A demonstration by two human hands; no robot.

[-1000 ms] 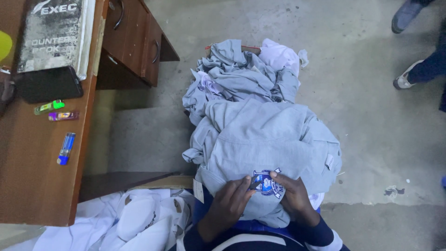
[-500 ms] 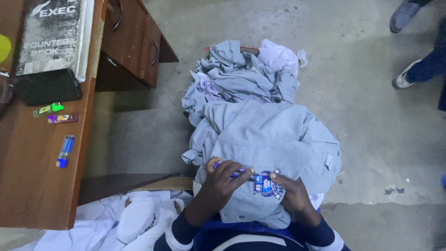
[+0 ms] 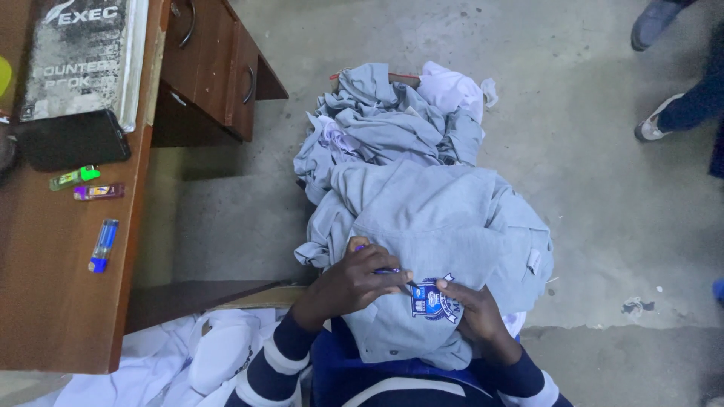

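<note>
Left hand [image 3: 354, 283] sits knuckles-up on the grey shirt [image 3: 445, 226], fingers curled and pinched around a small blue-purple pen-like tool [image 3: 388, 270], tip aimed right toward the badge [image 3: 434, 301]. Right hand [image 3: 471, 309] lies flat just right of the badge, fingers pressed together on the cloth, fingertips touching the badge edge, pinning it down; not gripping anything that can be made out. Both wrists in dark sleeves with white stripes [image 3: 271, 362]. Badge is a blue-and-white crest shape, sitting on the shirt's near part, between the two hands, over the person's lap. Shirt drapes forward over the knees onto a heap of more grey garments [image 3: 385, 124] with one pale white piece [image 3: 452, 87] at the far end; heap seems to sit in a cardboard box, only a rim corner [image 3: 400, 76] visible. White cloth [image 3: 196, 354] bunched low left by the lap. Wooden desk [image 3: 53, 301] to the left, drawers [image 3: 219, 68] with curved handles at its far side. On the desk: a dark book with a pale-lettered cover [image 3: 79, 56], a black rectangular case [image 3: 72, 139] touching its near edge, then three lighters well apart from the hands: green [image 3: 74, 177], purple [image 3: 98, 192], blue [image 3: 103, 245]. Concrete floor [image 3: 603, 249] around. Another person's feet and dark trouser leg [image 3: 679, 105] at upper right, well clear of the work.
</note>
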